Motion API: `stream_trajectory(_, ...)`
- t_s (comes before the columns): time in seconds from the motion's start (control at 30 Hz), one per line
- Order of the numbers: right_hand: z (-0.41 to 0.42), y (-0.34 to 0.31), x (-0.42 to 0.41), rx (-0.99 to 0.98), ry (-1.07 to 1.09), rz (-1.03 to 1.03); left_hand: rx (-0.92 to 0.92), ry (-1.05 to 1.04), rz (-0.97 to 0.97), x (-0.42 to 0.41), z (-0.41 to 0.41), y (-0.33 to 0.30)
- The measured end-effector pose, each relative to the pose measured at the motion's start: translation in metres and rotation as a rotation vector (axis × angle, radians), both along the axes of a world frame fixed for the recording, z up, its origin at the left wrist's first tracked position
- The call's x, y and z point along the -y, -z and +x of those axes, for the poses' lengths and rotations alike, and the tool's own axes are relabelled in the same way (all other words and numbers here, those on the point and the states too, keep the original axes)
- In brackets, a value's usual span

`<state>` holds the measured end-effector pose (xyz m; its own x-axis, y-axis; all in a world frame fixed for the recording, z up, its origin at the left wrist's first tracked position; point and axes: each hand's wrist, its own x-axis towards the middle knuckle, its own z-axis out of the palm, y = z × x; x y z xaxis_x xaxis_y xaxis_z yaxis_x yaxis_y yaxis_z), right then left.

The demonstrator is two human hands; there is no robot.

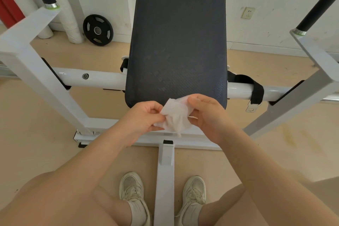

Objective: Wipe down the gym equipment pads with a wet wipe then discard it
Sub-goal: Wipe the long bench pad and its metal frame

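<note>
Head view: both hands, left hand (145,119) and right hand (207,115), pinch a crumpled wet wipe (176,117) at the bench pad (176,42)'s near edge; bunched, it may miss patches.

Beige floor (275,152), scuffed, yellowish stain at right. White steel frame (165,170) of the gym machine stands on it. Black weight plate (98,29) on edge, leaning against wall. Two white rolls (69,24), possibly wrapped pipes, stand beside it. Pale sneakers (133,189) straddle the frame's centre bar.
</note>
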<state>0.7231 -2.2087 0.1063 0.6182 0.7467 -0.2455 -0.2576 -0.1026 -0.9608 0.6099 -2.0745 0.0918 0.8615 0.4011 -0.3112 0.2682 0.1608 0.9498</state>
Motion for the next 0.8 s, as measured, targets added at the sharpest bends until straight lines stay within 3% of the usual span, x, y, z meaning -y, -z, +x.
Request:
stream_trajectory(0.07,-0.006,0.000,-0.003,0.237,0.083,0.061,-0.041,-0.079,-0.041,0.002,0.005,-0.002)
stream_trajectory(0.13,-0.013,0.002,-0.004,0.686,0.092,0.103,-0.035,-0.129,-0.171,0.003,0.009,-0.004)
stream_trajectory(0.23,-0.018,0.024,0.002,1.397,-0.125,-0.003,0.028,-0.165,-0.441,0.002,0.009,-0.007)
stream_trajectory(0.27,-0.018,0.031,0.006,1.558,-0.166,-0.069,0.045,-0.170,-0.529,0.001,0.008,-0.008)
stream_trajectory(0.33,-0.020,0.035,0.011,1.667,-0.240,-0.137,0.043,-0.151,-0.547,0.000,0.005,-0.007)
stream_trajectory(0.4,-0.024,0.032,0.012,1.624,-0.242,-0.083,0.036,-0.096,-0.372,0.006,0.004,-0.004)
stream_trajectory(0.43,-0.026,0.031,0.011,1.505,-0.197,-0.024,0.045,-0.098,-0.294,0.009,0.004,-0.003)
stream_trajectory(0.53,-0.030,0.023,0.002,0.894,0.073,0.107,0.115,-0.142,-0.218,0.012,0.006,-0.002)
stream_trajectory(0.6,-0.031,0.019,-0.007,0.488,0.060,0.160,0.160,-0.157,-0.070,0.012,0.008,-0.006)
stream_trajectory(0.63,-0.031,0.018,-0.012,0.378,0.035,0.154,0.182,-0.158,0.028,0.012,0.008,-0.007)
stream_trajectory(0.8,-0.026,0.003,-0.043,0.413,0.089,0.051,0.257,-0.117,0.243,-0.004,0.016,-0.006)
